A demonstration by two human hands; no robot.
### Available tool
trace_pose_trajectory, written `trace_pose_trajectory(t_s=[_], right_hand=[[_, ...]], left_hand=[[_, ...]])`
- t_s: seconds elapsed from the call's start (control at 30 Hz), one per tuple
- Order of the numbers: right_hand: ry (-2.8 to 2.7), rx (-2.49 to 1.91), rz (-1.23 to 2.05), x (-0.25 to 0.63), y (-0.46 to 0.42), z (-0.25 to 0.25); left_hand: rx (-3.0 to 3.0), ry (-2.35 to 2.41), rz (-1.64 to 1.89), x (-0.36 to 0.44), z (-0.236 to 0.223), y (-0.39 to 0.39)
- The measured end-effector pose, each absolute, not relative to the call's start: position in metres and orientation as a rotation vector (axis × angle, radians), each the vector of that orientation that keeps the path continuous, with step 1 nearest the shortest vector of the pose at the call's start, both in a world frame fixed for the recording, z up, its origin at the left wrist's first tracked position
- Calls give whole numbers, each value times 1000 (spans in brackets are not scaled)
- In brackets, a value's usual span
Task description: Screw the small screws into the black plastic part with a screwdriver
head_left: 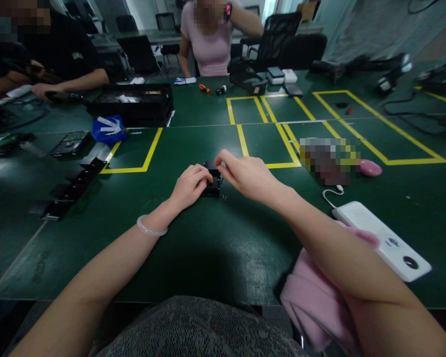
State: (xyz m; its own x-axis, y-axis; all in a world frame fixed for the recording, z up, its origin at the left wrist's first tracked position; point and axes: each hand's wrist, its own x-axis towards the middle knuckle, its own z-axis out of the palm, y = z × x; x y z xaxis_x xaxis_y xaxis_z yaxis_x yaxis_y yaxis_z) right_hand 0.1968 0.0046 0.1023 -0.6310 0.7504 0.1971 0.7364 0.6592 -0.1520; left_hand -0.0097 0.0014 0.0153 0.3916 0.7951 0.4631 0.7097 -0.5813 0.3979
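Note:
My left hand (189, 186), with a pale bangle on its wrist, holds a small black part (212, 188) down on the green table (245, 248). Its thumb and fingers are curled over the part's left side. Just above the part's right side, my right hand (250, 177) has thumb and forefinger brought together in a pinch. A thin dark sliver shows below those fingertips, too small to name. Beside the part's right edge lie some tiny metallic bits (224, 197). My fingers hide some of the black part.
Black bracket-like pieces (74, 191) stand in a row at left, near a blue pouch (109, 130) and a black crate (134, 106). A white power bank (382, 240) and pink cloth (315, 292) lie at right. Two people sit across the table.

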Motion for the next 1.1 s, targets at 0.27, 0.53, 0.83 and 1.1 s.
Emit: trace_pose_trajectory(t_s=[0.27,0.53,0.83,1.1], right_hand=[[-2638,-1220,29,197,6,102],[-2623,-1191,88,196,5,103],[-2611,-1207,110,197,6,102],[-2636,-1215,95,197,7,103]], left_hand=[[2532,1383,916,-10,14,2],[2567,1386,925,-10,15,1],[2638,1346,857,-4,20,-4],[2708,1303,779,-2,19,-5]])
